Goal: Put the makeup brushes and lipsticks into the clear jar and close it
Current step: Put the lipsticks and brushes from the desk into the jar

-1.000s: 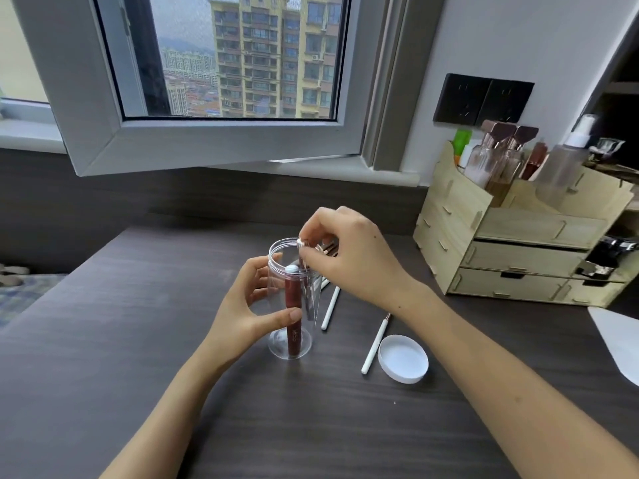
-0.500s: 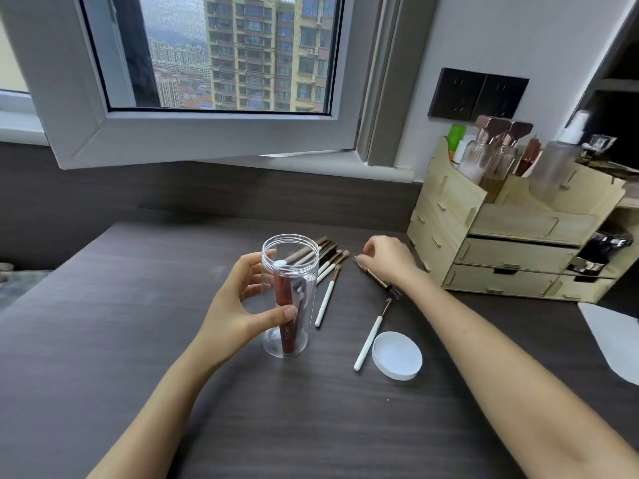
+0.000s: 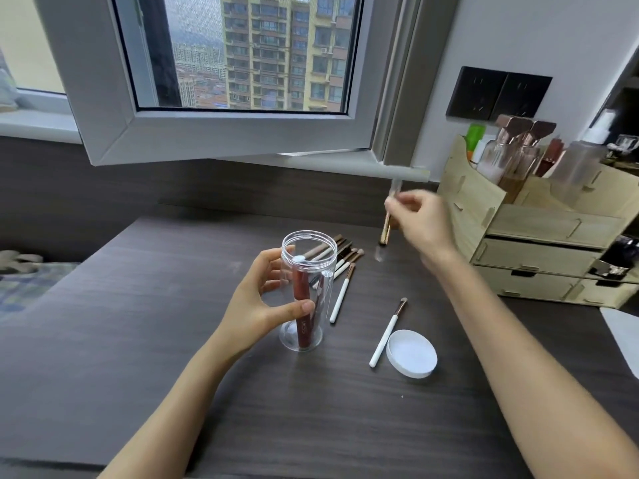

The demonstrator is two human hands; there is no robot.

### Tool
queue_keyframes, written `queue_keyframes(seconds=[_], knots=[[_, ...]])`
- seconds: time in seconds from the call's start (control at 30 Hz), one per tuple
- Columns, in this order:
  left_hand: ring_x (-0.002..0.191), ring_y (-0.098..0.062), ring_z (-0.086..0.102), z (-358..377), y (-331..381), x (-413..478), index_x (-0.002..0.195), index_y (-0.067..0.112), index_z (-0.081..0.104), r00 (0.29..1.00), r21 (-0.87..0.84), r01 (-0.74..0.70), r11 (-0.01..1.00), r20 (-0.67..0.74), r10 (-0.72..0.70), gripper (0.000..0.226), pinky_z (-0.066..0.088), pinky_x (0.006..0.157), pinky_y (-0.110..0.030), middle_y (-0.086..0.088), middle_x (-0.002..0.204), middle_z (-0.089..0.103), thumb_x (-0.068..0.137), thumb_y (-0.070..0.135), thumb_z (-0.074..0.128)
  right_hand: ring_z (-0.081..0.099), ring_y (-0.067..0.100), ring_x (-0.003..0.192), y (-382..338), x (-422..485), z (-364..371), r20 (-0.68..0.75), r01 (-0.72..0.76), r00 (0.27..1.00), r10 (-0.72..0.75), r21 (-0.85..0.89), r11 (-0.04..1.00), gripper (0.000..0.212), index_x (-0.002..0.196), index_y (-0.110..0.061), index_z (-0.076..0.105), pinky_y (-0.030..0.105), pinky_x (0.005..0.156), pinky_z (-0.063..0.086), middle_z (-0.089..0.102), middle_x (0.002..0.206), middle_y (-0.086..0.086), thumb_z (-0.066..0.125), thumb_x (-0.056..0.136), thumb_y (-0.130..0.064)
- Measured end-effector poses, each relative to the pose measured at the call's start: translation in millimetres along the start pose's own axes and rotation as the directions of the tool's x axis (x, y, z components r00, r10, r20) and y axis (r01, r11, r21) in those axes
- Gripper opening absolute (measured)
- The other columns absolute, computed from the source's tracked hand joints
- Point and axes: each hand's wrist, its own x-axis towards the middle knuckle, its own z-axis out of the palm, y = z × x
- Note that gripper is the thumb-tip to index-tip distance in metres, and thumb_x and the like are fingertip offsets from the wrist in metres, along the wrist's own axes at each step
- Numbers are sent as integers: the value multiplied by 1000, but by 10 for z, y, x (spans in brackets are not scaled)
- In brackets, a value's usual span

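Observation:
The clear jar [image 3: 308,271] stands upright and uncapped on the dark desk, with my left hand [image 3: 257,302] wrapped around its side. Inside it lean a dark red lipstick [image 3: 301,302] and another slim item. My right hand [image 3: 420,224] is raised right of the jar, pinching a makeup brush [image 3: 386,226] that hangs nearly vertical and blurred above the desk. Several white-handled brushes [image 3: 340,267] lie in a pile just behind the jar. A single brush [image 3: 387,331] lies to the jar's right, beside the white lid [image 3: 411,354], which rests upside down.
A wooden drawer organizer [image 3: 539,233] holding bottles stands at the right rear. An open window sash [image 3: 221,140] overhangs the desk's far edge. A white sheet [image 3: 622,337] lies at the right edge. The dark desk top [image 3: 138,340] stretches to the left of the jar.
My right hand dropped an item into the jar, reached down to the desk right of the pile, and has now lifted a brush into the air. The left hand kept holding the jar.

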Motion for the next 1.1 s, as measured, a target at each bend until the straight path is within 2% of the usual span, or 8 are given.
queue_keyframes(seconds=[0.1, 0.17, 0.37, 0.73, 0.83, 0.9, 1.0, 1.1], knots=[[101, -2, 63, 6, 12, -4, 115, 45, 50, 1000, -6, 0, 1000, -7, 0, 70, 45, 88, -8, 9, 107, 68, 52, 46, 80, 69, 18, 74, -596, -312, -219, 6, 76, 996, -88, 430, 900, 17, 101, -17, 56, 25, 66, 58, 70, 86, 9, 62, 87, -9], [102, -4, 64, 1, 19, -9, 114, 48, 51, 1000, -4, -3, 1000, -8, 3, 68, 46, 90, -10, 6, 109, 67, 53, 46, 80, 72, 20, 76, -848, -529, -243, 37, 166, 977, -210, 486, 858, 32, 103, -27, 46, 26, 68, 60, 70, 87, 13, 61, 87, -4], [103, -7, 64, -4, 19, -6, 115, 45, 52, 1000, -1, 1, 1000, -3, -1, 68, 46, 91, -11, 7, 109, 69, 53, 47, 80, 71, 12, 74, -856, -815, 80, 283, 441, 863, -419, -14, 898, 26, 102, -20, 54, 31, 78, 59, 74, 84, -1, 68, 81, -14], [104, -7, 65, -6, 21, 2, 112, 54, 52, 1000, 2, -4, 1000, 7, 4, 65, 46, 91, -11, 15, 111, 68, 54, 45, 82, 48, 19, 100, -918, -663, 154, 563, 633, 761, -323, -536, 558, 19, 89, -28, 75, 31, 87, 33, 57, 92, -5, 60, 80, -35], [102, -7, 66, -24, 28, 5, 111, 50, 55, 1000, -17, -3, 1000, -5, 3, 67, 46, 90, -11, 11, 110, 69, 52, 42, 84, 46, 15, 93, -974, -581, 139, 684, 631, 706, -184, -489, 602, 19, 90, -27, 74, 27, 84, 31, 47, 74, -15, 59, 82, -35], [102, -6, 66, -60, 26, 6, 112, 44, 56, 1000, -31, 5, 1000, -13, -5, 69, 46, 90, -12, 10, 109, 69, 49, 41, 85, 54, 7, 82, -995, -493, 81, 723, 547, 675, -148, -356, 758, 16, 88, -25, 76, 21, 78, 38, 56, 71, -17, 63, 81, -31], [101, -4, 65, -157, 3, 26, 112, 44, 58, 997, -49, 31, 998, -71, -34, 73, 46, 91, -16, 13, 107, 71, 45, 38, 85, 60, 4, 70, -833, -229, 70, 519, 248, 836, -178, -69, 966, 13, 84, -15, 78, 20, 67, 48, 72, 76, -4, 68, 80, -23], [95, 3, 63, -268, -47, 60, 107, 47, 60, 985, -92, 61, 994, -158, -75, 72, 45, 94, -23, 22, 101, 70, 41, 34, 84, 63, 13, 78, -342, 87, 356, 315, 185, 944, -99, -259, 948, 16, 83, -10, 77, 31, 75, 51, 71, 78, 0, 64, 80, -19]])
